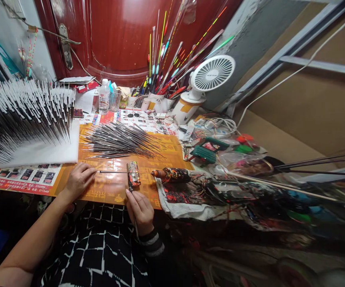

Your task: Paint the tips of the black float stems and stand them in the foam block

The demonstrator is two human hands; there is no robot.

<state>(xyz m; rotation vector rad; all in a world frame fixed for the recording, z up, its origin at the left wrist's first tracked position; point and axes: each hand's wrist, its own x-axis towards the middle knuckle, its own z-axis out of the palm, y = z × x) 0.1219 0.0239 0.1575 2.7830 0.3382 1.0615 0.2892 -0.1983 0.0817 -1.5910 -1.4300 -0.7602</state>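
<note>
My left hand [78, 179] pinches the left end of a thin dark float stick [115, 172] that lies level across a small paint-stained rest block [133, 179]. The stick's right end sits in a paint-spattered rotating tool [172, 174]. My right hand [141, 209] is closed just below the block and holds a thin brush [134, 223] whose handle runs down toward my wrist. A heap of similar dark sticks [118, 141] lies on the orange sheet [160, 151] just beyond my hands.
A white foam board [49, 153] stuck with several upright sticks fills the left. A white fan [208, 77], cups of coloured floats [160, 101], a water bottle [104, 95] and a red door [115, 36] stand behind. Paint-stained cloth [187, 199] and clutter lie right.
</note>
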